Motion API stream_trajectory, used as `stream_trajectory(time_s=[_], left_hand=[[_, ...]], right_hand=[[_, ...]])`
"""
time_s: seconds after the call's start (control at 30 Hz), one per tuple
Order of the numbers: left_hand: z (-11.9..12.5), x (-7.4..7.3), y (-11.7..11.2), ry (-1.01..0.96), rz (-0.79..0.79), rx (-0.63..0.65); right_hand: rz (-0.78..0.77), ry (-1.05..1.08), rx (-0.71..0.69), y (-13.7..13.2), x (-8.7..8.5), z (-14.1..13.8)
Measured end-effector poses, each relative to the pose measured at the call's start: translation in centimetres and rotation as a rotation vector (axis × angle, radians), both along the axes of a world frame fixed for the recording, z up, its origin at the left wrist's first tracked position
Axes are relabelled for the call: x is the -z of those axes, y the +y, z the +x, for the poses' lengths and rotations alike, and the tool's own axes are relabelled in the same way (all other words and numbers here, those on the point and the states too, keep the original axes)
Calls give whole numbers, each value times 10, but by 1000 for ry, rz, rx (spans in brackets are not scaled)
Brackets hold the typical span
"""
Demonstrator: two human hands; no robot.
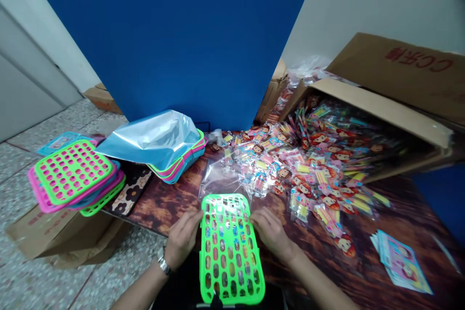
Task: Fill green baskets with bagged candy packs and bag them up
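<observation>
A bright green plastic basket (230, 250) with a slotted lid lies in front of me at the table's near edge. Small, many-coloured things show through its slots. My left hand (183, 236) grips the basket's upper left side, with a metal-banded watch on the wrist. Opposite it, my right hand (271, 231) has its fingers curled at the upper right side. The fingertips of both hands are partly hidden by the rim. Just beyond the basket, a clear plastic bag (221, 178) lies on the table.
Small packets (301, 181) spill from an open cardboard box (385, 106) at right. Printed cards (403, 261) lie near the right edge. Left of centre, silvery-blue film bags (152, 138) cover stacked baskets (178, 169). Slotted lids (74, 172) are piled farther left, above a carton (61, 235).
</observation>
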State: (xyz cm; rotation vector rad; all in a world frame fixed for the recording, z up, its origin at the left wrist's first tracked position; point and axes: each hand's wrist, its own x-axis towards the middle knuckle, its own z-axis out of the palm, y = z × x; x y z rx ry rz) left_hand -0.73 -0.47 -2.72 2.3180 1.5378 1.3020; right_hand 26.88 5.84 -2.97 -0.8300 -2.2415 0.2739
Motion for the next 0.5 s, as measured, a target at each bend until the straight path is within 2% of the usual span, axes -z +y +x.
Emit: stream_trajectory(time_s=[0.17, 0.33, 0.43, 0.5], left_hand=[[0, 13, -24, 93, 22, 28], [4, 16, -39, 43, -19, 65], [9, 21, -49, -148, -179, 43], [11, 27, -50, -400, -397, -98]], right_hand=[[-16, -75, -32, -16, -10, 11], [-61, -119, -79, -29, -15, 19], [-119, -91, -84, -40, -12, 31], [-227, -53, -46, -44, -9, 38]])
